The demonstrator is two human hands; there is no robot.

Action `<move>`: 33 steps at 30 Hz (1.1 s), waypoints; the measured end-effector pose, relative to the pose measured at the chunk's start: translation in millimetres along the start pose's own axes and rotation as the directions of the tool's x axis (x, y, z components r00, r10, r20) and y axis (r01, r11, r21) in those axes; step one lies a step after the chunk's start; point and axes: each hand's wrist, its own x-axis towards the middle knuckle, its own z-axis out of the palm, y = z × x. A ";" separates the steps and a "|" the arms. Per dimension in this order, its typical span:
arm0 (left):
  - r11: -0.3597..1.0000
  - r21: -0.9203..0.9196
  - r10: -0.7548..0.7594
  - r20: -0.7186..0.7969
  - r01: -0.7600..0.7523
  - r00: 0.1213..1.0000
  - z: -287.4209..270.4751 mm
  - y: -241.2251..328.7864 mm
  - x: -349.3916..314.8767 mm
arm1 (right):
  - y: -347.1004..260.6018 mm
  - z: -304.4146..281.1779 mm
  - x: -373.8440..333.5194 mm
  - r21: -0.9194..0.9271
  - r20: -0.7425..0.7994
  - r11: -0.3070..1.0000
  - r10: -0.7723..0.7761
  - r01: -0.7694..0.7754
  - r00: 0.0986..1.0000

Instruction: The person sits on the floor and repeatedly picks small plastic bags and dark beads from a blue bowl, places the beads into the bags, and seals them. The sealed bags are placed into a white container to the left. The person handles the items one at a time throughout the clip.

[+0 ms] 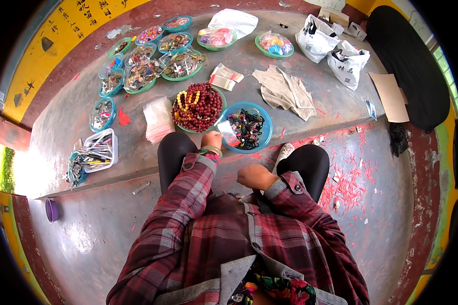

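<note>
My left hand [212, 140] is closed beside the near rim of a blue bowl [264, 141]. A small clear plastic bag [227, 133] with a bit of red extends from its fingers over the bowl's left edge. Tangled black cords [246, 127] with small coloured parts fill this bowl. Closer to my body, my right hand [258, 177] is curled above the gap between my knees; whether its fingers hold anything is hidden. Just left of the cords, a green bowl [224, 104] is heaped with dark red bead strings [201, 113] and a yellow one. A stack of clear bags [158, 120] lies beside it.
Several bowls of packed trinkets [142, 73] crowd the far left of the raised slab. A white tray of pens [114, 147] stands at the left. Beige cloth [285, 90] and white bags [348, 63] lie rightward. Red scraps [343, 178] litter the floor near a purple cup [51, 210].
</note>
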 end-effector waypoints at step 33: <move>-0.031 -0.784 0.136 0.611 0.620 0.780 -51.7 80.2 -57.0 | 2.2 -17.9 21.9 0.579 -0.507 0.815 0.360 -0.001 0.783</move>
